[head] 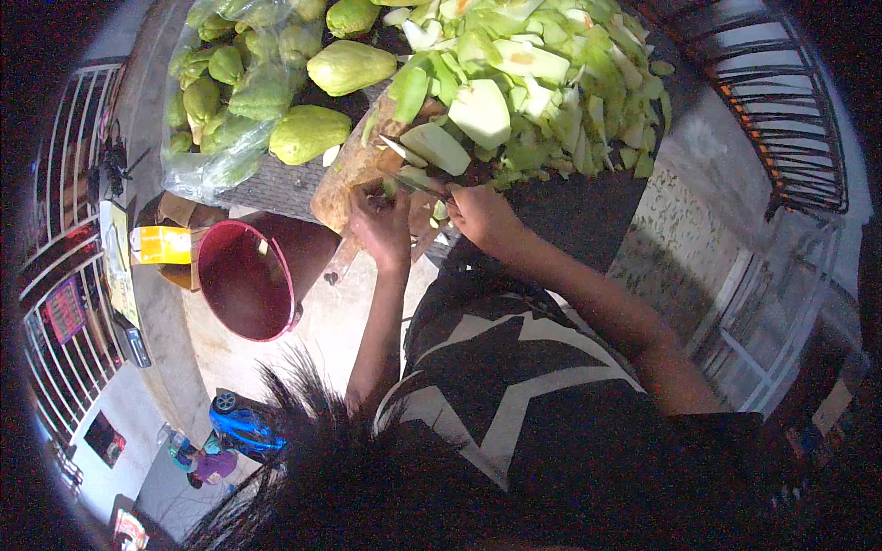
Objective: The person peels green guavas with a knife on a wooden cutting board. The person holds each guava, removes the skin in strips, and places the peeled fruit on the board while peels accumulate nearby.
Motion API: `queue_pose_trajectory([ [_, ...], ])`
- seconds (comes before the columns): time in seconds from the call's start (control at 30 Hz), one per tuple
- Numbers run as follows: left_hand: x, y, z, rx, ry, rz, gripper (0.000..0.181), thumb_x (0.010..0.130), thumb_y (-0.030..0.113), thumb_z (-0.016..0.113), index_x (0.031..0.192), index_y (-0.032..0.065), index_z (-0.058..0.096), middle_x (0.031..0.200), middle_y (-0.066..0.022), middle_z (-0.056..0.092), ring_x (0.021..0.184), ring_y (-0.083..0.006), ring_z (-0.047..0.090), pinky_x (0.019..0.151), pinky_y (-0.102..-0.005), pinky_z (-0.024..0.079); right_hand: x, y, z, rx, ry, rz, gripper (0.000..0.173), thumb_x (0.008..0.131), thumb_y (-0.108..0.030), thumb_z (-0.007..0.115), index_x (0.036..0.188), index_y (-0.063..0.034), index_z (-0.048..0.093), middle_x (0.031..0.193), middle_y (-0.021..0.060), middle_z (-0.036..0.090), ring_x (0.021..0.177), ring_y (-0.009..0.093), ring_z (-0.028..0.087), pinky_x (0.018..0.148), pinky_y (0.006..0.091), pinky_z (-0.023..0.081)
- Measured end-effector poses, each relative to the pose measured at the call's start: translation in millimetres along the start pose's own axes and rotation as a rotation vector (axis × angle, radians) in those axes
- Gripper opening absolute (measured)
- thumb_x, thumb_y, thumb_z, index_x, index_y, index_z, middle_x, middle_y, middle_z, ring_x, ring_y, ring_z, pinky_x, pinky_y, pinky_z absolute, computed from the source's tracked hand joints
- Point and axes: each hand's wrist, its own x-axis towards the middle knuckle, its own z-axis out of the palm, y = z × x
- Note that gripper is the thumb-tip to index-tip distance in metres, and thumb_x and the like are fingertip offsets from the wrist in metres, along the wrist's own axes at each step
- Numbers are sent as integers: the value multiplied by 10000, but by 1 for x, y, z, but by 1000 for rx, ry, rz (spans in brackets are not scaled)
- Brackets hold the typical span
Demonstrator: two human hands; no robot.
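A knife (422,181) is held in my right hand (488,217), its blade pointing left over a brown wooden board (329,196). Close to the blade tip, my left hand (382,224) curls its fingers around a small green chayote piece (391,186), mostly hidden by them. Pale cut slices (435,148) lie on the board just beyond both hands. Farther out spreads a big heap of sliced chayote (551,89). Whole green chayotes (310,134) rest left of the board, beside a clear plastic bag (207,175) holding several more.
Below the dark textured tabletop (293,184) stands a deep red bucket (241,289), left of my left arm. A yellow packet (162,245) is beside it. Black metal rack bars (785,103) rise at right. A person (213,466) is near a blue wheeled object (241,430) at lower left.
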Motion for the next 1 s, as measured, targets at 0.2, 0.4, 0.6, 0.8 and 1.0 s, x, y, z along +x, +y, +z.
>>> queue_pose_trajectory([
  [0.2, 1, 8, 5, 27, -18, 3, 313, 665, 43, 748, 911, -18, 564, 835, -153, 597, 742, -279, 611, 665, -368, 501, 14, 7, 6, -123, -75, 61, 156, 843, -140, 557, 931, -11, 569, 731, 216, 612, 743, 394, 617, 633, 478, 497],
  [0.4, 2, 12, 6, 150, 31, 85, 290, 672, 66, 770, 879, 16, 573, 808, -109, 623, 689, -195, 619, 645, -318, 507, 26, 18, 10, -135, -51, 12, 149, 821, -133, 541, 840, 3, 597, 799, 218, 636, 757, 393, 642, 663, 491, 514],
  [0.6, 0, -3, 7, 193, 48, 75, 307, 664, 75, 762, 871, -4, 549, 780, -131, 593, 687, -225, 600, 653, -339, 494, 39, 15, 14, -236, -93, 38, 165, 797, -134, 545, 854, -3, 628, 774, 216, 645, 745, 380, 651, 652, 478, 520],
  [0.8, -14, -22, -15, -393, -98, -100, 318, 721, -34, 656, 979, -7, 473, 834, -94, 549, 746, -161, 568, 659, -285, 486, 58, 60, -13, 543, -490, 238, 245, 819, -194, 612, 714, 11, 530, 480, 36, 482, 352, 113, 457, 345, 294, 355],
  [1.0, -19, -65, -27, -511, -164, -294, 340, 751, -20, 641, 1035, -9, 454, 951, -135, 544, 839, -191, 594, 657, -277, 498, 54, 65, -22, 591, -557, 351, 272, 842, -217, 622, 690, -16, 519, 465, 16, 470, 339, 94, 440, 332, 272, 347],
])
